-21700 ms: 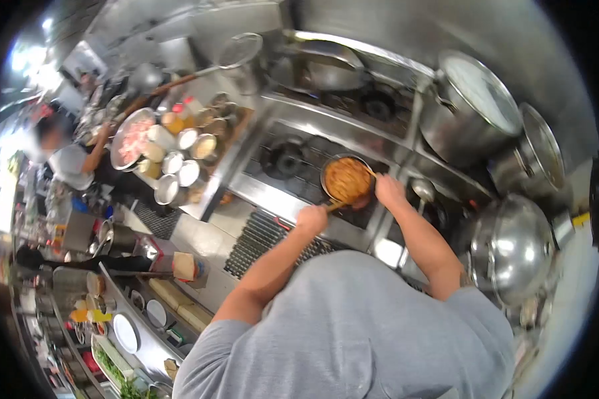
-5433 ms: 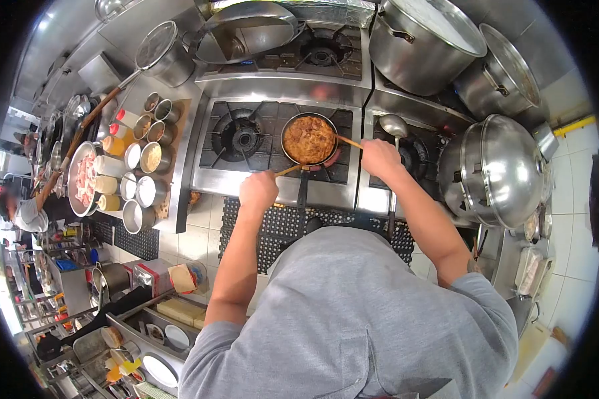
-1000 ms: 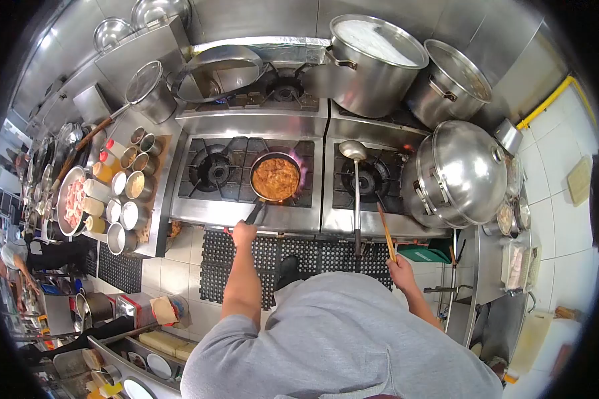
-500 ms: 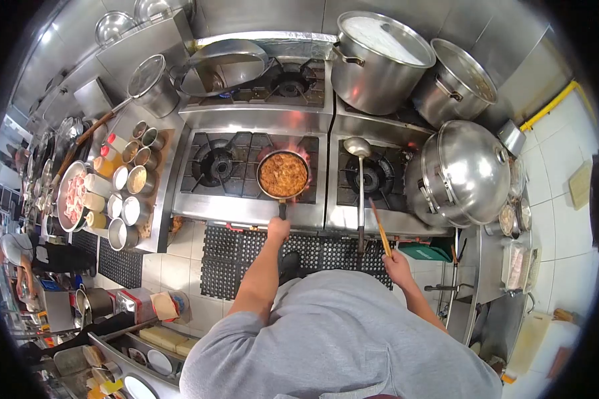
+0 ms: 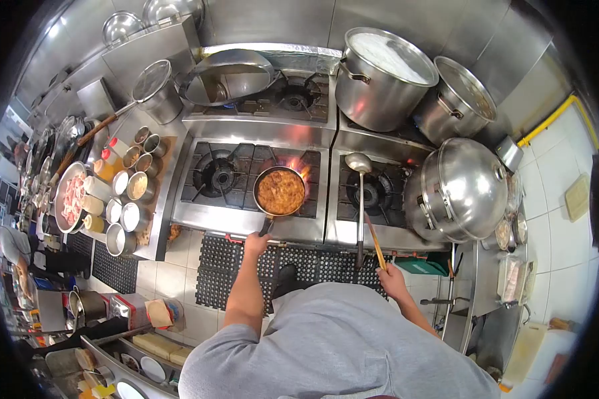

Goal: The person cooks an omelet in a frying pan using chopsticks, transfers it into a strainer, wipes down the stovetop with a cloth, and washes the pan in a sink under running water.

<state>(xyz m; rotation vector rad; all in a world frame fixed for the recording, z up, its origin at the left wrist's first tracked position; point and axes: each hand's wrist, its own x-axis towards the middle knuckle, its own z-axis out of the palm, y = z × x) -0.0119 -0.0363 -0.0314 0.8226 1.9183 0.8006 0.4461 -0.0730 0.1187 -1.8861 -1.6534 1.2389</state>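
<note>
The fingers of the left hand (image 5: 255, 245) are clamped around the handle end of a small frying pan (image 5: 256, 198), and those of the right hand (image 5: 393, 281) are curled on the butt ends of long cooking chopsticks (image 5: 377, 247), whose tips point toward the right burner, well apart from the food. The pan sits over the near stove's right-hand burner, filled almost to the rim by a round, browned, omelette-like cake (image 5: 281, 191); orange flame (image 5: 303, 170) licks up along its far right side. The step in hand looks like frying this cake through over high heat, and the next move seems to call for a firm hold on the handle, with the chopsticks ready to loosen or turn it. Beside the chopsticks, a long-handled ladle (image 5: 359, 199) rests across the right burner. Behind stands a tall stockpot (image 5: 383, 96) with something white and frothy-looking at its top; next to it is a second pot (image 5: 446, 113), its contents unclear. On the bench (image 5: 163, 229) at left, a wide steel bowl (image 5: 60, 214) holds pinkish raw meat (image 5: 73, 198), near squeeze bottles and steel cups, one holding something pale yellow and finely chopped.
</note>
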